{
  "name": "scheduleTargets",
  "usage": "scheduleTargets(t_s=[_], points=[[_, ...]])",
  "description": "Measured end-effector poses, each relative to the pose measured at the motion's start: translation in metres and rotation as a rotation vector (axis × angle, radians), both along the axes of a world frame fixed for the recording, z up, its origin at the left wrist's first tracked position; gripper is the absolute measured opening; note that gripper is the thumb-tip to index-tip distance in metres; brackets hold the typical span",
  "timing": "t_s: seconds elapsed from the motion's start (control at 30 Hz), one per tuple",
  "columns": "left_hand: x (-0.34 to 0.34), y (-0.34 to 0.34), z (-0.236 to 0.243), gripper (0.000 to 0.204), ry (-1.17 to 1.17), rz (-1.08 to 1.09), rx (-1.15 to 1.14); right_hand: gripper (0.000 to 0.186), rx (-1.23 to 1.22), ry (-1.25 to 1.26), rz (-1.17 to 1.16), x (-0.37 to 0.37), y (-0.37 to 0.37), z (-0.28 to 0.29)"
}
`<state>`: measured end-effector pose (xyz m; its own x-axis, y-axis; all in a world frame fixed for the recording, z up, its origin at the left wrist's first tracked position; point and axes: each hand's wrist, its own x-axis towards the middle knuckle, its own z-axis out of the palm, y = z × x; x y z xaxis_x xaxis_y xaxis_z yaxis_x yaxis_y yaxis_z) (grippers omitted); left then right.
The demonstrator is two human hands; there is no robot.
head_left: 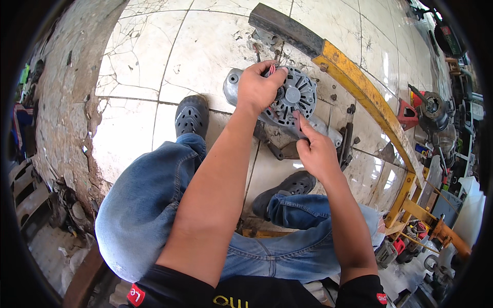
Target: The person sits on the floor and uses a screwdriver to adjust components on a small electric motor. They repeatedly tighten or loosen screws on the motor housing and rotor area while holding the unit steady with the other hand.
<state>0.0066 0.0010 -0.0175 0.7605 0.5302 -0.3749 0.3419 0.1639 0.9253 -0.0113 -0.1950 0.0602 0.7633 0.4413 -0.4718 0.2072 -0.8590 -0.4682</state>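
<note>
Glossy pale tiles pave the floor, cracked in fine webs toward the upper left and crossed by dark grout. Past the tiles' ragged left edge lies rough, crumbling concrete. A yellow frame, its paint scuffed, arcs from the floor's upper edge toward its lower right; its far end is dark, bare metal.

The broadest stretch of tile lies between the left shoe and that ragged edge. Toward the right, the beam bounds the working space, with a dark rod-like tool just inside it.

The housing sits near the middle of the tiled area, over a smooth silver casing — a dull grey metal disc with radial slots, a scalloped rim and a raised round hub. The left hand is partly curled over its upper-left rim, thumb on top, beside reddish wires; whether it pinches them I cannot tell. The right hand is half open — forefinger straight, its tip at the lower rim, thumb apart, gripping nothing visible.
</note>
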Motion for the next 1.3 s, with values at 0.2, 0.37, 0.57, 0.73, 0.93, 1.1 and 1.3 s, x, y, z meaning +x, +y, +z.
scheduleTargets(t_s=[0.2, 0.37, 0.57, 0.73, 0.93, 1.1, 1.3], points=[[0.000, 0.000, 0.003, 0.058, 0.006, -0.020, -0.033, 0.065, -0.048, -0.085, 0.062, 0.001, 0.005, 0.000], [0.001, -0.001, 0.001, 0.057, 0.004, -0.005, -0.002, 0.066, 0.018, -0.070, 0.066, -0.004, -0.009, -0.002], [0.000, -0.001, 0.003, 0.057, 0.004, -0.004, -0.026, 0.065, 0.041, -0.132, 0.058, -0.001, -0.005, -0.014], [-0.001, -0.002, 0.007, 0.057, 0.010, -0.009, 0.022, 0.065, 0.050, -0.081, 0.048, -0.008, -0.012, -0.005], [-0.001, -0.002, 0.009, 0.058, 0.024, -0.012, 0.004, 0.067, -0.029, -0.038, 0.071, -0.001, -0.005, 0.002], [0.002, -0.001, 0.002, 0.057, 0.006, -0.005, 0.043, 0.068, 0.032, -0.214, 0.135, -0.006, -0.012, -0.013], [-0.002, -0.001, 0.009, 0.055, 0.008, -0.014, 0.014, 0.067, 0.001, -0.161, 0.152, -0.008, -0.017, -0.008]])
